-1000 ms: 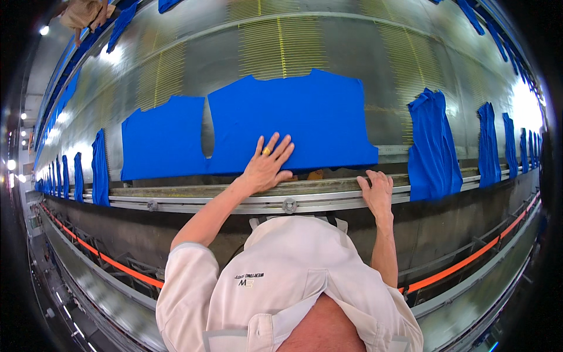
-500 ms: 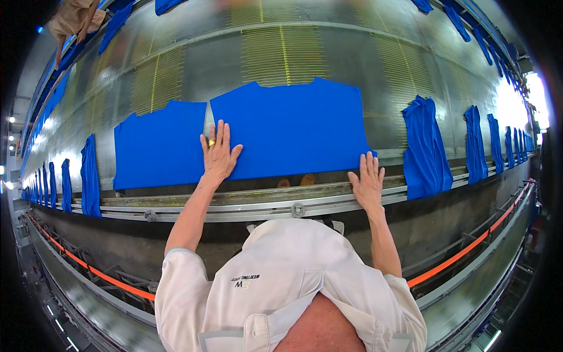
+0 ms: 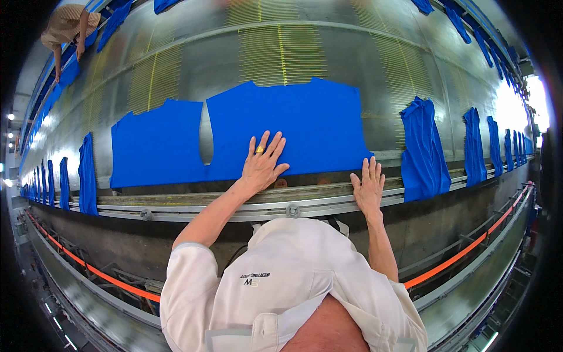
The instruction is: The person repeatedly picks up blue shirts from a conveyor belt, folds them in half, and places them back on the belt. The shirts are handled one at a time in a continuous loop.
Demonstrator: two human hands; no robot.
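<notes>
A blue cut fabric panel [image 3: 293, 117], shaped like a shirt body, lies flat on the long table before me. My left hand [image 3: 263, 164] rests on its lower part with the fingers spread and a ring on one finger. My right hand [image 3: 368, 183] is open too, its fingertips at the panel's lower right corner and its palm over the table's edge rail. To the left lies a second blue fabric panel [image 3: 155, 141]; a narrow gap separates the two higher up, and their lower corners come close together. Neither hand grips anything.
Bunched blue fabric pieces hang over the near edge, one at the right [image 3: 423, 149] and one at the left [image 3: 87, 176], with more beyond. A metal rail [image 3: 246, 212] runs along this edge. A co-worker [image 3: 70, 29] bends over the far left side. Behind me runs an orange bar [image 3: 451, 267].
My left hand has slid right, from the gap between the panels onto the middle of the larger one. My right hand has barely moved. The co-worker now leans lower, reaching toward blue fabric.
</notes>
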